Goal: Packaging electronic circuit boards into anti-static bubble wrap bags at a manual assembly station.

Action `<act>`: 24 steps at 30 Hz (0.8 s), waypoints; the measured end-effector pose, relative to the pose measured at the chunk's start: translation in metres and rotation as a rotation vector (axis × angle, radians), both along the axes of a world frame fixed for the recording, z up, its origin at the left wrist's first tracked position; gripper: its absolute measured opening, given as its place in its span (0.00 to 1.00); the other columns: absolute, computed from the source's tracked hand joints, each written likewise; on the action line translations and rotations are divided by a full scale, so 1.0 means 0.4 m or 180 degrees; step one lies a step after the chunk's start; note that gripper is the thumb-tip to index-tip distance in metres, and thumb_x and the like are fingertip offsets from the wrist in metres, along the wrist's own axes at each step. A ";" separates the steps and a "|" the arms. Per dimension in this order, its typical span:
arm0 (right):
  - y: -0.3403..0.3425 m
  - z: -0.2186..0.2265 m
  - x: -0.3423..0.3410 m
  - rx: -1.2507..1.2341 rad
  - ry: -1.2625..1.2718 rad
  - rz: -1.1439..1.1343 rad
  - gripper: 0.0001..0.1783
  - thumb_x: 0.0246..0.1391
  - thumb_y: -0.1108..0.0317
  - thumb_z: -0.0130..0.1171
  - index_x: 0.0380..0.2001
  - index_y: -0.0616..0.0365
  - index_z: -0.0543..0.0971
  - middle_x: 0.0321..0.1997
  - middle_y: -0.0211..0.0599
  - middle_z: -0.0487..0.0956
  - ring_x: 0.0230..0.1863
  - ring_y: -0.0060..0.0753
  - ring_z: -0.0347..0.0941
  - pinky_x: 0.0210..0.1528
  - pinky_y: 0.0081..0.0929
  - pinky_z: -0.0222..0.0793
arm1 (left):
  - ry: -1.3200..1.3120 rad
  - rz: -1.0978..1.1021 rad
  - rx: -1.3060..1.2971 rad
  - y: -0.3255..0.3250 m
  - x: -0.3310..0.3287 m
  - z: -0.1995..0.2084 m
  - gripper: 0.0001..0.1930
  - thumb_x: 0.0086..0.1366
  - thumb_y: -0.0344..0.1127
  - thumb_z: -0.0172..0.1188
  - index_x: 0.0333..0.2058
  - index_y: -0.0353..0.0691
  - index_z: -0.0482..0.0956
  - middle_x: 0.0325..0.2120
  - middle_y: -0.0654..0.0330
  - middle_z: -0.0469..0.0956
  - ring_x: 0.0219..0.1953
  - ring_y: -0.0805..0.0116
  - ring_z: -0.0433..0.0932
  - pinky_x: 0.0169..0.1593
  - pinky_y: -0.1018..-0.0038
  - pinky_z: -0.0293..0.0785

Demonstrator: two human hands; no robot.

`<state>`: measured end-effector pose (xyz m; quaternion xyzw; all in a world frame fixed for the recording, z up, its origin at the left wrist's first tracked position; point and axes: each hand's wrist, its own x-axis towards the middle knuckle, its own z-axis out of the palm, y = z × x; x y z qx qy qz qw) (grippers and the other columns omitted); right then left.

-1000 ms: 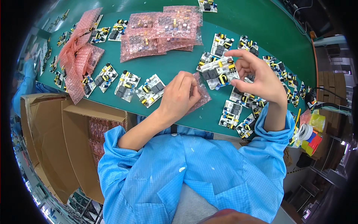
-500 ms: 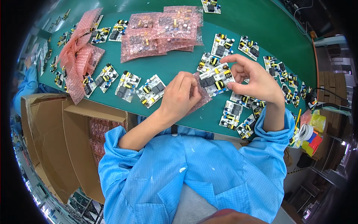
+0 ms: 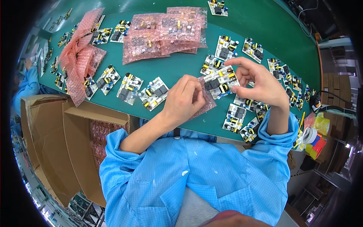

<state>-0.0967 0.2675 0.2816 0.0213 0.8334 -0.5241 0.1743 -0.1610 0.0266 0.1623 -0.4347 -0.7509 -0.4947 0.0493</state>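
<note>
My left hand [image 3: 184, 97] pinches a pink bubble-wrap bag [image 3: 207, 104], its fingertips closed on the bag's left side. At the bag's right side, my right hand [image 3: 261, 82] grips a white circuit board [image 3: 220, 82] by its right edge, between thumb and fingers. Black blocks and yellow-and-black coils stand on the board's upper face. The board's left end overlaps the bag; I cannot tell how far it is inside. Left of my left hand lies another circuit board [image 3: 154, 93]. Several more boards, including one [image 3: 234, 118] below the held one, lie around my right hand.
Filled pink bubble-wrap bags [image 3: 162, 34] are stacked at the back middle of the green table [image 3: 177, 65]. Loose pink bubble wrap [image 3: 77, 56] lies at left. An open cardboard box [image 3: 72, 143] with wrapped items stands at lower left. Tape rolls [image 3: 311, 135] sit at right.
</note>
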 end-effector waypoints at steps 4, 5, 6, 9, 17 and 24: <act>0.000 -0.012 0.000 0.0016 0.0074 -0.0147 0.34 0.51 0.77 0.66 0.63 0.60 0.69 0.29 0.24 0.72 0.31 0.14 0.70 0.35 0.17 0.68 | 0.0024 -0.0056 -0.0037 0.004 -0.002 0.006 0.13 0.50 0.22 0.66 0.33 0.37 0.71 0.33 0.55 0.74 0.34 0.55 0.78 0.35 0.63 0.77; -0.001 -0.014 -0.001 0.0053 0.0112 -0.0164 0.34 0.51 0.77 0.66 0.63 0.61 0.69 0.29 0.24 0.72 0.31 0.14 0.71 0.35 0.17 0.69 | 0.0090 -0.0098 -0.0037 0.005 -0.004 0.008 0.13 0.51 0.21 0.65 0.33 0.36 0.71 0.33 0.55 0.74 0.32 0.56 0.78 0.34 0.64 0.76; -0.003 -0.015 -0.004 0.0062 0.0109 -0.0147 0.34 0.51 0.77 0.66 0.63 0.61 0.69 0.29 0.24 0.72 0.31 0.14 0.71 0.35 0.17 0.69 | 0.0151 -0.0112 -0.0034 0.005 -0.004 0.007 0.12 0.51 0.20 0.65 0.33 0.36 0.72 0.33 0.55 0.75 0.31 0.58 0.77 0.34 0.65 0.76; -0.012 -0.019 -0.008 0.0264 0.0198 -0.0096 0.34 0.52 0.76 0.66 0.63 0.62 0.69 0.30 0.26 0.73 0.32 0.16 0.71 0.36 0.19 0.70 | 0.0247 -0.0107 -0.0153 0.003 -0.009 0.002 0.11 0.50 0.24 0.66 0.30 0.38 0.73 0.30 0.57 0.74 0.33 0.56 0.76 0.36 0.64 0.75; -0.017 -0.053 -0.019 0.0855 0.0323 0.0007 0.34 0.52 0.75 0.66 0.64 0.60 0.69 0.29 0.29 0.72 0.31 0.20 0.71 0.36 0.23 0.72 | 0.0192 -0.0336 -0.0314 -0.002 -0.018 0.010 0.11 0.49 0.22 0.65 0.31 0.38 0.74 0.32 0.57 0.77 0.36 0.56 0.77 0.40 0.64 0.75; -0.013 -0.046 -0.011 0.0641 0.0190 0.0069 0.35 0.50 0.77 0.67 0.63 0.59 0.69 0.28 0.28 0.72 0.31 0.19 0.71 0.36 0.22 0.72 | 0.0209 -0.0396 -0.0356 0.002 -0.022 0.012 0.10 0.48 0.22 0.65 0.30 0.38 0.74 0.31 0.57 0.77 0.37 0.57 0.77 0.40 0.64 0.76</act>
